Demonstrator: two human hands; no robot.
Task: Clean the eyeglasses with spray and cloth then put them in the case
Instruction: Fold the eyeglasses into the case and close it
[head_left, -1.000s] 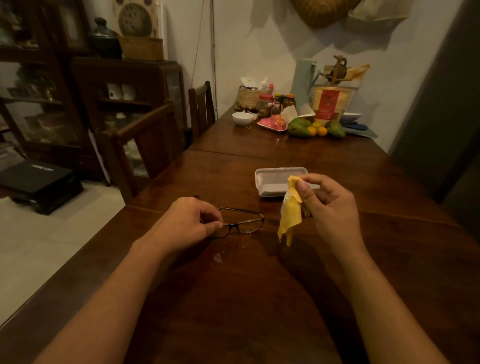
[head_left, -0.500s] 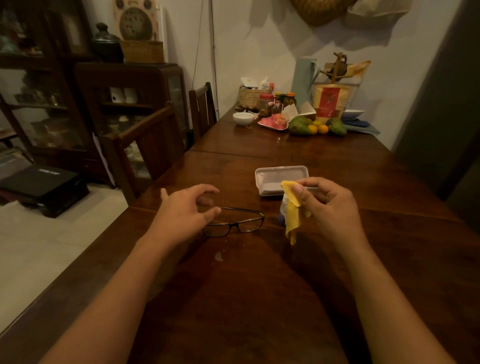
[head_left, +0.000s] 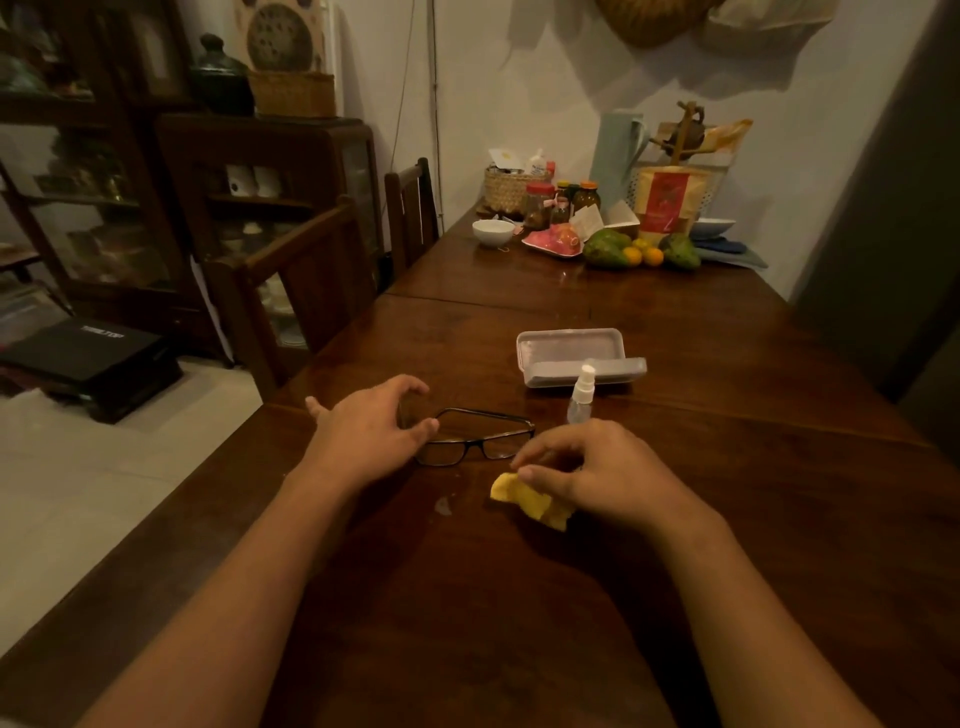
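Black-framed eyeglasses (head_left: 475, 442) lie unfolded on the dark wooden table (head_left: 467, 613). My left hand (head_left: 369, 436) hovers at their left end with its fingers spread and nothing in it, the thumb close to the frame. My right hand (head_left: 597, 473) is low on the table just right of the glasses, with the crumpled yellow cloth (head_left: 524, 500) held under the thumb and palm. A small clear spray bottle (head_left: 581, 397) with a white nozzle stands upright behind that hand. Beyond it, the grey glasses case (head_left: 569, 347) lies open.
Two wooden chairs (head_left: 306, 291) stand along the table's left edge. At the far end are a white bowl (head_left: 492, 231), jars, a basket, a pink plate and fruit (head_left: 608, 248). A small wet spot (head_left: 443, 505) marks the table near the cloth.
My right hand has come down from in front of the case to the table with the cloth, which uncovers the spray bottle. My left hand let go of the glasses and opened.
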